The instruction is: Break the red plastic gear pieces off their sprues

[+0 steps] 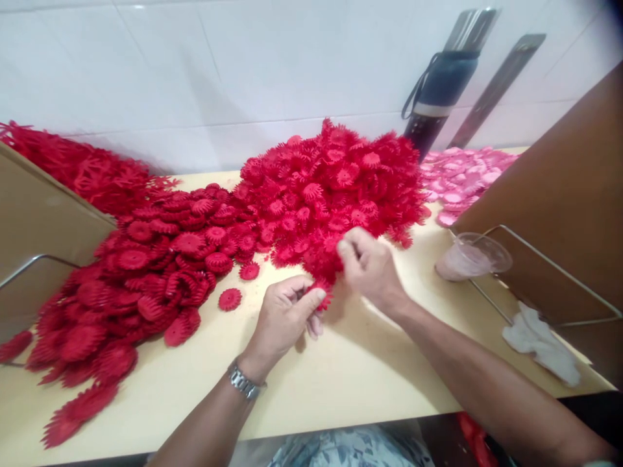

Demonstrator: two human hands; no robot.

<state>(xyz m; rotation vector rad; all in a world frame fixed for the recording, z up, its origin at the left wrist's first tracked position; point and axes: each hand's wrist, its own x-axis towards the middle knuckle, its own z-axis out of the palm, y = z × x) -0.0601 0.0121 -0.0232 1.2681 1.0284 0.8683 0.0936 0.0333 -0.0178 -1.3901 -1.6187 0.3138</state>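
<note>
My left hand, with a metal watch on its wrist, pinches a red fringed piece between thumb and fingers. To its right and a little higher, my right hand is closed, its fingertips at the front edge of a tall heap of red petal pieces; what it holds, if anything, is too small to make out. Left of my hands lies a pile of flat red scalloped discs. One loose disc rests on the pale table between that pile and my left hand.
Pink discs lie at the back right near a dark blue bottle and a metal strip. A clear cup and a white tissue stand near the right brown panel. Another panel is at left.
</note>
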